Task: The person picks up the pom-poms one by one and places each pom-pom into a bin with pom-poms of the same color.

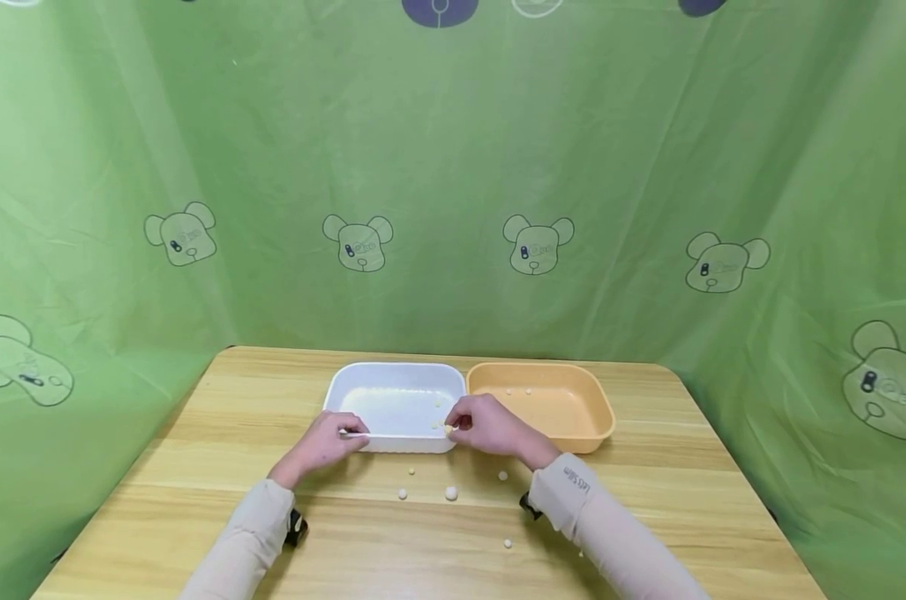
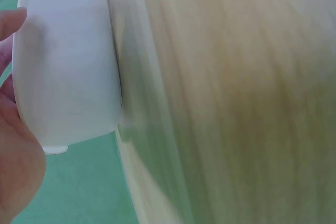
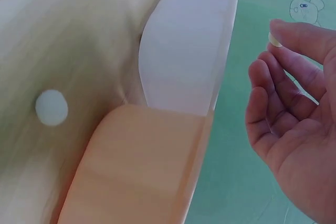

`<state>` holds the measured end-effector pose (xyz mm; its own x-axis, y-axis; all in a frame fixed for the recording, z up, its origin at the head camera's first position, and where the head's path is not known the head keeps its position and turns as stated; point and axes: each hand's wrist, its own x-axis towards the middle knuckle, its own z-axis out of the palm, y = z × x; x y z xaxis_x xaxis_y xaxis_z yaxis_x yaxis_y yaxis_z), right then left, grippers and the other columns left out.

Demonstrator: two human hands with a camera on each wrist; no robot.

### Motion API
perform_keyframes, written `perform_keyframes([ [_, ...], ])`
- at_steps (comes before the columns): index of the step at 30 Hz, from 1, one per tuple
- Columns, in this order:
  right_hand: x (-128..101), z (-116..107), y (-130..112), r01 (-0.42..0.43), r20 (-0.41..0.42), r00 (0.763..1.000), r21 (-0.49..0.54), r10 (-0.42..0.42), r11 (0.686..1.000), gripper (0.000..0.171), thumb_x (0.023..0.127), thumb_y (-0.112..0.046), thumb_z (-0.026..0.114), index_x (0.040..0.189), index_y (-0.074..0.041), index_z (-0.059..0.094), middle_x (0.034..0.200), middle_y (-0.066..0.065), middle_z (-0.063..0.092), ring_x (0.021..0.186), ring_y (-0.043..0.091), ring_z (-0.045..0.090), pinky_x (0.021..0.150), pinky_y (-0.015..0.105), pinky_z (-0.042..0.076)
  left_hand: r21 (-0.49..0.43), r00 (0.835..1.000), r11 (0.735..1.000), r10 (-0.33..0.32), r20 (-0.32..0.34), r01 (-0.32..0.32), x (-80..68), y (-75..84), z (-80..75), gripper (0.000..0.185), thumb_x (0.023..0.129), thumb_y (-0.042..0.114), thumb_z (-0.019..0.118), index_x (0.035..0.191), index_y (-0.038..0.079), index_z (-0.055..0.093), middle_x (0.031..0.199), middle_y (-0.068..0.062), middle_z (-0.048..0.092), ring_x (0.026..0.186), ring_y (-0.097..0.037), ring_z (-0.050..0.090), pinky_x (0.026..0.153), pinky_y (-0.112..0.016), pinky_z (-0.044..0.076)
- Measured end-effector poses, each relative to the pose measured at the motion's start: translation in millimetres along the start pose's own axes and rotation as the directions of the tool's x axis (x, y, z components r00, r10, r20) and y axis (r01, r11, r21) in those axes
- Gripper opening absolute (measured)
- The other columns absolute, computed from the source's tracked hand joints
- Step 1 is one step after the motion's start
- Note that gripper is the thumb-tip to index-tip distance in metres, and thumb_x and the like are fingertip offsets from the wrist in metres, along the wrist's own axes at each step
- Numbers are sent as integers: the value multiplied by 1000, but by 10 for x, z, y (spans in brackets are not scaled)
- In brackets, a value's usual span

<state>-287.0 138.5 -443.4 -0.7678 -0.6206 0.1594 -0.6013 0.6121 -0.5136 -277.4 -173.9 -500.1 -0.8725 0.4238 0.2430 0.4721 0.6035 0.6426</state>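
Note:
A white tray (image 1: pixel 396 400) and an orange tray (image 1: pixel 573 410) stand side by side on the wooden table (image 1: pixel 197 467). My left hand (image 1: pixel 345 435) grips the white tray's near rim; in the left wrist view my left hand (image 2: pixel 16 145) lies against the tray's outer wall (image 2: pixel 68 66). My right hand (image 1: pixel 454 425) pinches a small pale ball (image 1: pixel 447 430) over the white tray's near right corner. The right wrist view shows the ball (image 3: pixel 274 39) at my right hand's fingertips (image 3: pixel 286 30), beside the white tray (image 3: pixel 194 51) and the orange tray (image 3: pixel 142 166).
Several small pale balls lie loose on the table in front of the trays, the largest one (image 1: pixel 451 493) also in the right wrist view (image 3: pixel 51 107). A few balls (image 1: pixel 528 391) sit in the orange tray. Green printed cloth (image 1: pixel 453 208) surrounds the table.

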Motion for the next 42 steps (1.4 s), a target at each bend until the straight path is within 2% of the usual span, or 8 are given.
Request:
perform_keyframes([
  [4,16,-37,23,-12,-14,1000,15,13,1000,9,81,-12,72,90,-10,70,80,-9,62,76,9,57,71,25,49,-13,1000,1000,0,3,0,-1,-4,-2,11,86,26,69,82,16,71,80,15,65,78,-7,60,78,-32,48],
  [11,81,-111,34,-93,-11,996,55,94,994,6,85,-16,69,89,-12,70,78,-9,61,75,8,56,71,26,48,-19,1000,1000,-2,10,2,-3,-7,-6,10,85,25,69,82,16,70,81,15,65,79,-7,61,79,-33,49],
  [16,177,-135,72,-98,-37,994,56,100,994,4,84,-14,70,86,-11,70,76,-7,63,72,8,57,69,25,50,-9,1000,1000,-8,5,8,1,-4,-8,11,86,26,68,82,16,70,81,15,65,79,-7,61,79,-33,49],
  [26,312,-168,72,-133,-38,990,55,135,990,5,84,-13,70,87,-10,70,79,-5,65,74,9,59,71,25,50,-14,1000,1000,-6,5,6,1,4,-6,10,85,25,69,82,16,70,80,15,65,78,-7,60,78,-32,49],
  [33,414,-146,110,-171,-23,985,78,173,982,4,83,-13,70,86,-10,71,77,-4,65,73,9,58,68,25,50,-23,1000,1000,-3,2,3,-2,-3,-8,8,85,24,69,81,16,71,79,15,65,77,-6,60,77,-30,49],
  [42,507,-155,111,-165,1,986,85,165,983,5,81,-9,70,86,-7,71,78,-2,65,73,11,58,67,24,50,-29,1000,1000,-3,5,3,-3,-4,-5,12,85,27,69,82,16,70,80,15,65,77,-7,60,78,-32,49],
])
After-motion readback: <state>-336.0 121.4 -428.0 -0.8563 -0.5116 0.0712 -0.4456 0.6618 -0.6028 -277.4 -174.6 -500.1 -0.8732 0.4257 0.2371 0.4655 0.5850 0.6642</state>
